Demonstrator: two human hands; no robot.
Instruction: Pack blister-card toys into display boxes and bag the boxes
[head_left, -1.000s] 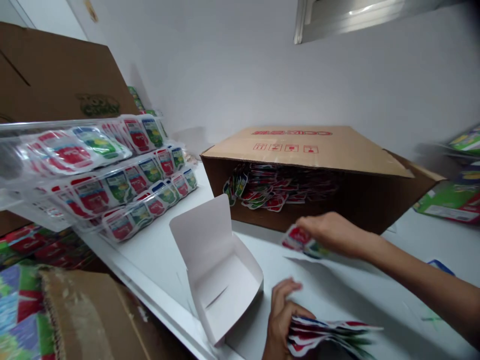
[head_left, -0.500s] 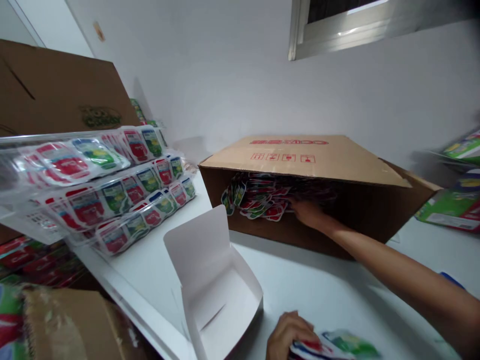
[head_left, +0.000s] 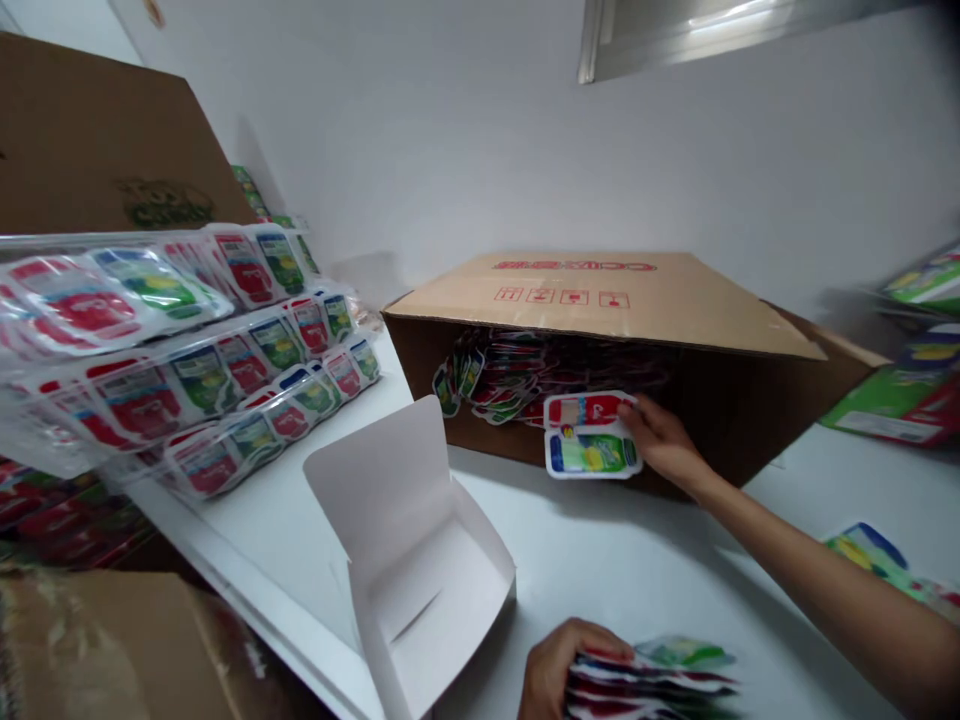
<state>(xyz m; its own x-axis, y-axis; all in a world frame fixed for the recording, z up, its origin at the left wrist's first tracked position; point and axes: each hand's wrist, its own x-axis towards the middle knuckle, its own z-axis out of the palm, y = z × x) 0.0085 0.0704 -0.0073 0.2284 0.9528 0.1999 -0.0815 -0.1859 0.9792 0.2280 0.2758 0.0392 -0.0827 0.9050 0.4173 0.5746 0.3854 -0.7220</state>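
Note:
My right hand (head_left: pixel 661 441) reaches forward to the mouth of a cardboard box (head_left: pixel 615 300) lying on its side and grips a printed card (head_left: pixel 590 434) with a red upper panel and a green-blue lower panel. More such cards (head_left: pixel 502 378) are heaped inside the box. At the bottom edge, my left hand (head_left: pixel 559 668) is closed on a stack of the same cards (head_left: pixel 649 678). An open white paper carton (head_left: pixel 412 560) with its lid up stands to the left of that hand on the white table (head_left: pixel 637 570).
Clear plastic trays of red and green packs (head_left: pixel 187 350) are stacked at the left, with big brown boxes (head_left: pixel 97 140) behind and below them. Colourful printed sheets (head_left: pixel 907 400) lie at the right, and another card (head_left: pixel 870 550) rests by my right forearm.
My right hand went into the box and has come out holding a red and green card. My left hand stayed low with its stack.

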